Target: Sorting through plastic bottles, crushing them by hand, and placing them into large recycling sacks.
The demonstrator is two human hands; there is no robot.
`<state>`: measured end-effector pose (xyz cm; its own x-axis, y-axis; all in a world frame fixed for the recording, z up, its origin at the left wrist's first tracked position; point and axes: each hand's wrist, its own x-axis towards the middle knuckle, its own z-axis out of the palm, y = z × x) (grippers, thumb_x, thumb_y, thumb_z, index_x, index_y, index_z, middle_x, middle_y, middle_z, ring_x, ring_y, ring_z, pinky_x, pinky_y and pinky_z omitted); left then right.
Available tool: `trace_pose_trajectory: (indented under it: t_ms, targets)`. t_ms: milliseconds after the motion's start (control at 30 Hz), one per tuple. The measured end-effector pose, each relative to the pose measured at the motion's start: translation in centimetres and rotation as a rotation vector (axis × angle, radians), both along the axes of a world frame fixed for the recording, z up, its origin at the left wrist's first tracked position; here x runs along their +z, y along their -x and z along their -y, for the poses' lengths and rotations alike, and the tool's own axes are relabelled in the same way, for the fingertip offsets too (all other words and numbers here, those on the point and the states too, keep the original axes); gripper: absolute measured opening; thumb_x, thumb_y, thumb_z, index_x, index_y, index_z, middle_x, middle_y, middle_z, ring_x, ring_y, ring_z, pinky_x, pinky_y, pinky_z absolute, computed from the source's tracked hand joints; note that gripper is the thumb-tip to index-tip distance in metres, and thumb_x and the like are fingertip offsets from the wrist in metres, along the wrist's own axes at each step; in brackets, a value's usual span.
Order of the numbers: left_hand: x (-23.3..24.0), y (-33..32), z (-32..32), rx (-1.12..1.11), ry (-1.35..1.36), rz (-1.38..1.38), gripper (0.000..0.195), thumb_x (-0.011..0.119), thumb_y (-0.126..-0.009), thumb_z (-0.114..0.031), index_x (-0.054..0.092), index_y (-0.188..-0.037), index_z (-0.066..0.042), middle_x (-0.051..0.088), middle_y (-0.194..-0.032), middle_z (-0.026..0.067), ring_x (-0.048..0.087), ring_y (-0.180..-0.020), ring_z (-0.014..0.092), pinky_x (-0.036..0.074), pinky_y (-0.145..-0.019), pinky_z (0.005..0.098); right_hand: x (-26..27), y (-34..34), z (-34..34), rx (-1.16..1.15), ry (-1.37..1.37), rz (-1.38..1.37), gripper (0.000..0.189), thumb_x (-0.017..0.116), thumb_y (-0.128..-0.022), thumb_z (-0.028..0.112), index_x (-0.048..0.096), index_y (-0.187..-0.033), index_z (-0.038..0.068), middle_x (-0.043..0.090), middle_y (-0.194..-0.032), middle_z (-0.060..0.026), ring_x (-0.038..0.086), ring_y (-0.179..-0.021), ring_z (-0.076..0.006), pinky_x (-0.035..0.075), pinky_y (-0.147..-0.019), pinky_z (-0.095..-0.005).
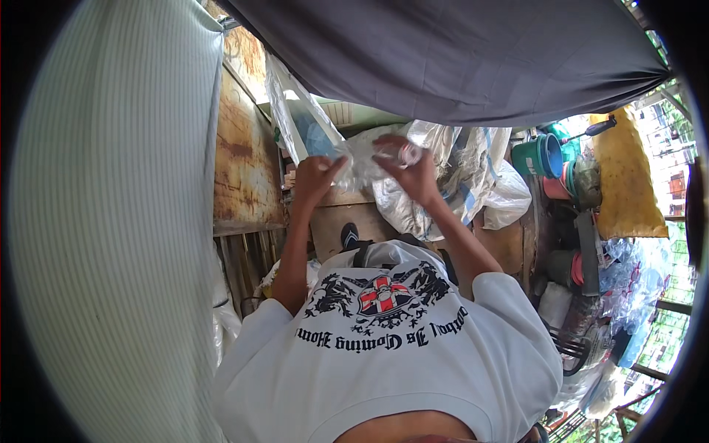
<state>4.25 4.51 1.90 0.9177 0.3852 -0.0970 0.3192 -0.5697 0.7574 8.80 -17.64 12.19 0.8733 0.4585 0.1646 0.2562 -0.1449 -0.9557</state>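
Note:
A crumpled, clear plastic item [363,166], blurred by motion, spans the gap between my two hands in front of my chest. My left hand [313,174] pinches its left end between thumb and fingers. Around the other end curl the fingers of my right hand [412,171], where a round, ring-like rim shows; whether it is a bottle or a cup I cannot tell. Just beyond and to the right of my hands stand white woven sacks [462,171]. Behind my left hand hangs a large translucent plastic bag [282,99] with pale blue plastic [321,139] in it.
Below is a brown board floor [349,213], with a sandalled foot [349,235] on it. A rusty metal panel [246,155] and striped cloth [122,221] flank the left. Dark cloth [454,50] hangs overhead. Buckets [532,155] and a yellow sheet [628,183] are at right.

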Motion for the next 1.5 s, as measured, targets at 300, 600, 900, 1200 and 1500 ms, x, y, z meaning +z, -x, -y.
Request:
trace_pose_trajectory:
  t_ms: [300, 600, 900, 1200, 1500]
  targets:
    - [1.4, 3.5, 0.6, -0.324, 0.674, 0.064, 0.019, 0.068, -0.088, -0.021, 0.067, -0.085, -0.002, 0.062, -0.067, 0.0018, 0.054, -0.054, 0.014, 0.05, -0.057, 0.0275, -4.8, -6.3, 5.1, 0.026, -0.557, -0.647, 0.035, 0.06, -0.092, 0.012, 0.055, -0.125, 0.0, 0.064, -0.117, -0.0172, 0.068, -0.087, -0.0271, 0.056, -0.077, -0.0376]
    - [3.4, 2.1, 3.3, 0.005, 0.711, 0.033, 0.016, 0.069, -0.089, -0.018, 0.064, -0.089, -0.003, 0.054, -0.066, -0.0017, 0.046, -0.051, 0.007, 0.043, -0.052, 0.0189, -2.5, -3.6, 1.4, -0.12, -0.401, -0.151, 0.058, 0.063, -0.09, 0.011, 0.036, -0.141, 0.001, 0.064, -0.115, -0.0209, 0.068, -0.092, -0.0336, 0.056, -0.08, -0.0382]
    - [0.3, 3.2, 4.2, -0.112, 0.913, 0.214, 0.014, 0.068, -0.089, -0.016, 0.064, -0.091, -0.003, 0.059, -0.07, 0.0012, 0.051, -0.059, 0.008, 0.041, -0.056, 0.0192, -7.6, -3.6, 3.4, 0.071, -0.612, -0.745, 0.071, 0.061, -0.087, 0.004, 0.024, -0.147, 0.011, 0.063, -0.118, -0.0226, 0.067, -0.101, -0.0337, 0.054, -0.084, -0.0375]
    - [5.1, 0.3, 3.1, -0.334, 0.569, 0.228, 0.014, 0.068, -0.088, -0.012, 0.063, -0.088, 0.001, 0.066, -0.076, 0.0063, 0.058, -0.063, 0.011, 0.044, -0.055, 0.0224, -5.5, -3.3, 1.2, 0.35, -0.218, -0.447, 0.065, 0.061, -0.083, -0.001, 0.031, -0.139, 0.01, 0.066, -0.108, -0.0201, 0.069, -0.086, -0.0352, 0.055, -0.071, -0.0369]
    - [3.5, 0.5, 4.9, -0.172, 0.232, 0.246, 0.021, 0.069, -0.089, -0.015, 0.062, -0.082, 0.003, 0.064, -0.068, 0.0042, 0.058, -0.058, 0.009, 0.04, -0.048, 0.0221, -1.8, -1.2, -1.1, 0.039, 0.412, -0.04, 0.065, 0.065, -0.081, -0.001, 0.032, -0.136, 0.008, 0.067, -0.095, -0.0168, 0.066, -0.073, -0.0294, 0.05, -0.062, -0.039]
